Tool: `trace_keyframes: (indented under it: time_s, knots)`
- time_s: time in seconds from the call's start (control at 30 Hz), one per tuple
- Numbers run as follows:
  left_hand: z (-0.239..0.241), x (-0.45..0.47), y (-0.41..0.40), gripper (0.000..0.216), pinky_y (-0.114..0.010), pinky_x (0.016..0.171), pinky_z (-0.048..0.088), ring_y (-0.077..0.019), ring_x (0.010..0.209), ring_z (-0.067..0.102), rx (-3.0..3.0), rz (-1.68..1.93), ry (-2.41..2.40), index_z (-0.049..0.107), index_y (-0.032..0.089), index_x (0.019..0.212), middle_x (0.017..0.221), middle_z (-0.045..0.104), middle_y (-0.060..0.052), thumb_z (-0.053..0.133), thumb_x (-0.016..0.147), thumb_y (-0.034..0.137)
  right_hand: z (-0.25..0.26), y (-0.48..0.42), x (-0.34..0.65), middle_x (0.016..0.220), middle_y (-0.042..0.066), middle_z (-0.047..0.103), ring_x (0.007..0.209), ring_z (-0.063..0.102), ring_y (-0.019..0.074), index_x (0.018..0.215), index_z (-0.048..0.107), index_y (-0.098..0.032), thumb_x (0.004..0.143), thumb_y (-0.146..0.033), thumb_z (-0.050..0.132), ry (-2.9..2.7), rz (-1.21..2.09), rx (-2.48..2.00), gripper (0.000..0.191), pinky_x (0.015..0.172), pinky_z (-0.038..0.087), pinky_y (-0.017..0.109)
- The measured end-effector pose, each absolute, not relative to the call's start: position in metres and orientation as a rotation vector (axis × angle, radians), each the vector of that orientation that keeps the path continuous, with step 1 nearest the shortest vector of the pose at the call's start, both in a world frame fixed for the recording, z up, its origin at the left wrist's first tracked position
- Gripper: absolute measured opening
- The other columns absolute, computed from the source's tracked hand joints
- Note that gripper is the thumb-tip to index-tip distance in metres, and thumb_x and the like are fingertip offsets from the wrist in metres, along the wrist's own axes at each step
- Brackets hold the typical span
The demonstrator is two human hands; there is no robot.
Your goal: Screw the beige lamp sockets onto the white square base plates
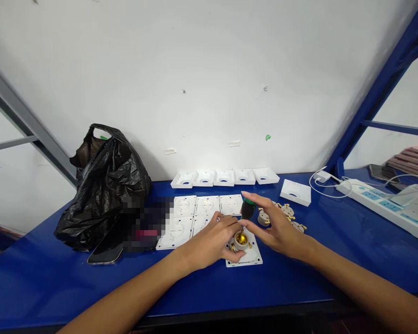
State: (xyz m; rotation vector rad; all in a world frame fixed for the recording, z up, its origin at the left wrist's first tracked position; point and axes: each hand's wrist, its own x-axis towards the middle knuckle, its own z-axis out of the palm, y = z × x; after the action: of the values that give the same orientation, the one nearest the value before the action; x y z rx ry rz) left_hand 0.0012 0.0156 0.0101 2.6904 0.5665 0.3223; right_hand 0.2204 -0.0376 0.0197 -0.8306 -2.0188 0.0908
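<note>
My right hand [282, 227] grips a short screwdriver [248, 209] with a black and green handle, held nearly upright between fingers and thumb. Its shaft points down into a round lamp socket [241, 240], cream outside and brass-coloured inside, with brass tabs at its sides. Around that socket the fingers of my left hand [216, 239] are closed, holding it on a white square plate [252, 255]. Where the screwdriver tip meets the socket is hard to make out. More lamp sockets [287, 211] lie just beyond my right hand.
White square plates [184, 206] lie in rows to the left. White box covers [224, 178] line the wall, with another cover [296, 192] at right. A black plastic bag [107, 185] and a phone [106, 246] sit left; a power strip [386, 204] with cables lies right.
</note>
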Motion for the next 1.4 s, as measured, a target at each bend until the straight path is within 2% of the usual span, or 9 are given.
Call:
trace_keyframes:
  time_s: [0.27, 0.47, 0.6, 0.8, 0.97, 1.1, 1.27, 1.4]
  knots:
    - [0.011, 0.002, 0.014, 0.028, -0.041, 0.101, 0.039, -0.0258, 0.098, 0.062, 2.695, 0.361, 0.560, 0.062, 0.018, 0.103, 0.100, 0.064, -0.003, 0.085, 0.090, 0.028, 0.019, -0.039, 0.223, 0.160, 0.009, 0.057, 0.144, 0.061, 0.0296, 0.170, 0.021, -0.036, 0.104, -0.021, 0.063, -2.062, 0.134, -0.876, 0.080, 0.117, 0.058, 0.050]
    - [0.012, 0.002, 0.014, 0.023, -0.039, 0.098, 0.040, -0.0252, 0.095, 0.062, 2.701, 0.373, 0.546, 0.061, 0.020, 0.102, 0.095, 0.064, -0.001, 0.081, 0.093, 0.028, 0.018, -0.036, 0.225, 0.154, 0.008, 0.063, 0.137, 0.067, 0.0284, 0.168, 0.025, -0.038, 0.102, -0.023, 0.068, -2.040, 0.120, -0.849, 0.080, 0.111, 0.063, 0.046]
    - [0.012, 0.002, 0.015, 0.024, -0.040, 0.098, 0.040, -0.0250, 0.094, 0.062, 2.699, 0.372, 0.537, 0.061, 0.019, 0.101, 0.098, 0.065, -0.002, 0.081, 0.092, 0.029, 0.018, -0.037, 0.226, 0.161, 0.008, 0.056, 0.143, 0.061, 0.0302, 0.170, 0.020, -0.038, 0.104, -0.023, 0.064, -2.071, 0.129, -0.887, 0.081, 0.117, 0.058, 0.051]
    - [0.012, 0.002, 0.015, 0.027, -0.041, 0.101, 0.040, -0.0242, 0.093, 0.062, 2.708, 0.359, 0.548, 0.062, 0.019, 0.105, 0.095, 0.064, -0.001, 0.084, 0.091, 0.027, 0.016, -0.037, 0.227, 0.154, 0.008, 0.061, 0.135, 0.068, 0.0290, 0.169, 0.021, -0.040, 0.102, -0.024, 0.068, -2.047, 0.139, -0.879, 0.083, 0.110, 0.064, 0.046]
    - [0.013, 0.003, 0.015, 0.023, -0.041, 0.100, 0.040, -0.0245, 0.092, 0.063, 2.713, 0.354, 0.543, 0.061, 0.020, 0.097, 0.094, 0.064, -0.001, 0.082, 0.092, 0.027, 0.015, -0.037, 0.228, 0.159, 0.009, 0.056, 0.140, 0.063, 0.0315, 0.169, 0.022, -0.039, 0.102, -0.027, 0.068, -2.054, 0.150, -0.902, 0.082, 0.113, 0.062, 0.050]
    - [0.012, 0.001, 0.014, 0.023, -0.041, 0.100, 0.040, -0.0252, 0.095, 0.063, 2.714, 0.361, 0.539, 0.062, 0.020, 0.105, 0.098, 0.065, -0.003, 0.080, 0.094, 0.029, 0.013, -0.036, 0.227, 0.153, 0.011, 0.060, 0.128, 0.070, 0.0292, 0.170, 0.018, -0.037, 0.105, -0.028, 0.064, -2.053, 0.169, -0.896, 0.081, 0.108, 0.065, 0.049]
    - [0.011, 0.000, 0.013, 0.035, -0.043, 0.102, 0.040, -0.0273, 0.099, 0.063, 2.704, 0.364, 0.549, 0.060, 0.020, 0.122, 0.100, 0.067, -0.003, 0.080, 0.094, 0.030, 0.010, -0.031, 0.228, 0.143, 0.009, 0.065, 0.118, 0.073, 0.0276, 0.165, 0.030, -0.037, 0.101, -0.028, 0.070, -1.974, 0.092, -0.850, 0.076, 0.102, 0.068, 0.046]
    - [0.011, 0.000, 0.014, 0.028, -0.043, 0.102, 0.040, -0.0265, 0.097, 0.062, 2.696, 0.358, 0.557, 0.061, 0.019, 0.106, 0.101, 0.067, -0.004, 0.083, 0.092, 0.032, 0.018, -0.034, 0.226, 0.146, 0.009, 0.065, 0.125, 0.071, 0.0288, 0.164, 0.033, -0.037, 0.102, -0.027, 0.068, -2.037, 0.120, -0.898, 0.072, 0.105, 0.066, 0.047]
